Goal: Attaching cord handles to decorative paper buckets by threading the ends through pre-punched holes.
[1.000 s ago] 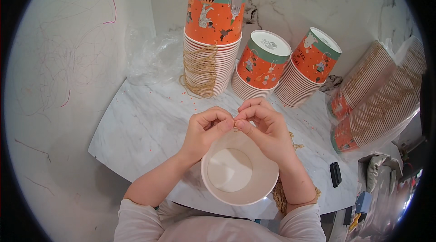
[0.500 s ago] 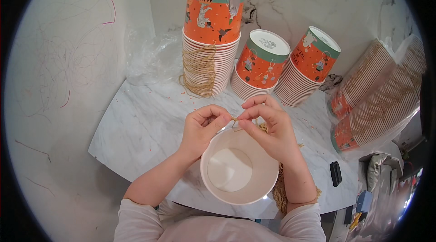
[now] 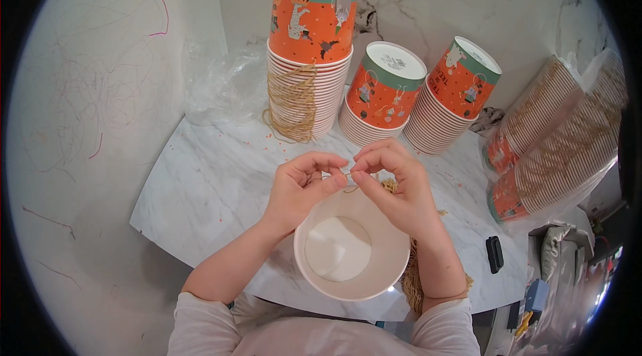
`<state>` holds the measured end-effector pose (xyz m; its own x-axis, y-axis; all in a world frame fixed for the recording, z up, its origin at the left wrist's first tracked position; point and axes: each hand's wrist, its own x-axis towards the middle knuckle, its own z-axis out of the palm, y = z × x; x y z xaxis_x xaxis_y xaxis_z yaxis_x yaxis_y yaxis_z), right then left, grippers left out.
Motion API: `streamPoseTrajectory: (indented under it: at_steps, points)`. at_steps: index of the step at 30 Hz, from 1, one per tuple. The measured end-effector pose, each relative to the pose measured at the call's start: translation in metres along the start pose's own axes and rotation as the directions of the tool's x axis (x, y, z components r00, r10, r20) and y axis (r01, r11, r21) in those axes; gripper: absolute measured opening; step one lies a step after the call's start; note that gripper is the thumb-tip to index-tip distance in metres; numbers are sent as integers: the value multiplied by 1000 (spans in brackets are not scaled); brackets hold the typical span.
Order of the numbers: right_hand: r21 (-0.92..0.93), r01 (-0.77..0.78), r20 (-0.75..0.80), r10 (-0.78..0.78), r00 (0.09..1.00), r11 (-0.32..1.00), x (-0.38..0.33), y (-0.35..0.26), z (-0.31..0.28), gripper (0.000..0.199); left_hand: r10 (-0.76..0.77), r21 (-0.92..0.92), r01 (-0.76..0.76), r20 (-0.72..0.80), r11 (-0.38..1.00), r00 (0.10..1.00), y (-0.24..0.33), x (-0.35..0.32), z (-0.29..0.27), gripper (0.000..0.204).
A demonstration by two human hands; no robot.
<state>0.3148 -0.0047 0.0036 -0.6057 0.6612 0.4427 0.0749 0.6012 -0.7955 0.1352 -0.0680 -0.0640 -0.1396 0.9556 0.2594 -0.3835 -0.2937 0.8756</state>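
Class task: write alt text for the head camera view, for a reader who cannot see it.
Seen from above, a person's left hand and right hand pinch a thin piece of twine over the far rim of an open white paper cup. Behind, on the marble table, stand three stacks of orange cups, the tallest wrapped with twine.

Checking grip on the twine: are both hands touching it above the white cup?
Touching. The head view shows the left hand and right hand each pinching the thin twine between fingertips.
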Motion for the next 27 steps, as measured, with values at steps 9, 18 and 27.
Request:
streamPoseTrajectory:
  at_steps: [9, 18, 27]
  points:
    - [-116, 52, -3, -52, 999, 992, 0, -1, -2, 7, -86, 137, 96, -74, 986, 994, -3, 1, 0, 11]
    - [-160, 66, 1, -67, 998, 985, -1, 0, -8, 6, -121, 204, 129, -52, 970, 991, 3, 1, -4, 5]
    - [-113, 32, 26, -29, 999, 993, -1, -5, -12, 7, -99, 135, 106, -60, 985, 993, 4, 2, 1, 10]
